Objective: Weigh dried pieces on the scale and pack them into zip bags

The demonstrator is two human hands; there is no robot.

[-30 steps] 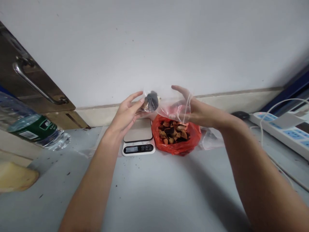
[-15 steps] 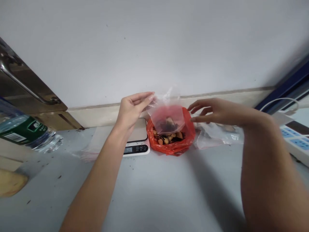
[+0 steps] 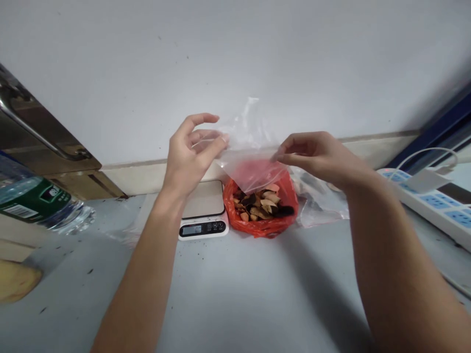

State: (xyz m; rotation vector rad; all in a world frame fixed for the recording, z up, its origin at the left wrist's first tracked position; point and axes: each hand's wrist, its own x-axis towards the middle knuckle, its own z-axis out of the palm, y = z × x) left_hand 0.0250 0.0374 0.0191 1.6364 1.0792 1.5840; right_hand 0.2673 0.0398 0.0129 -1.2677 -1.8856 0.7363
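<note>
A small clear plastic bag [image 3: 253,164] hangs in the air between my hands, and it looks empty. My left hand [image 3: 191,152] pinches its left top edge between thumb and fingers. My right hand [image 3: 316,154] pinches the right top edge. Right below the clear bag sits an open red plastic bag [image 3: 261,223] filled with brown and dark dried pieces [image 3: 263,203]. A small white digital scale [image 3: 204,215] stands to the left of the red bag, its platform bare and its display lit.
A water bottle [image 3: 33,203] lies at the left, near a yellowish object [image 3: 16,279]. More clear bags [image 3: 320,203] lie right of the red bag. A white power strip [image 3: 430,203] with a cable sits at the right. The wall runs close behind.
The dark pieces seen in the clear bag earlier are gone from it. My right hand came back and took the bag's right edge. Both hands lifted the bag slightly.
</note>
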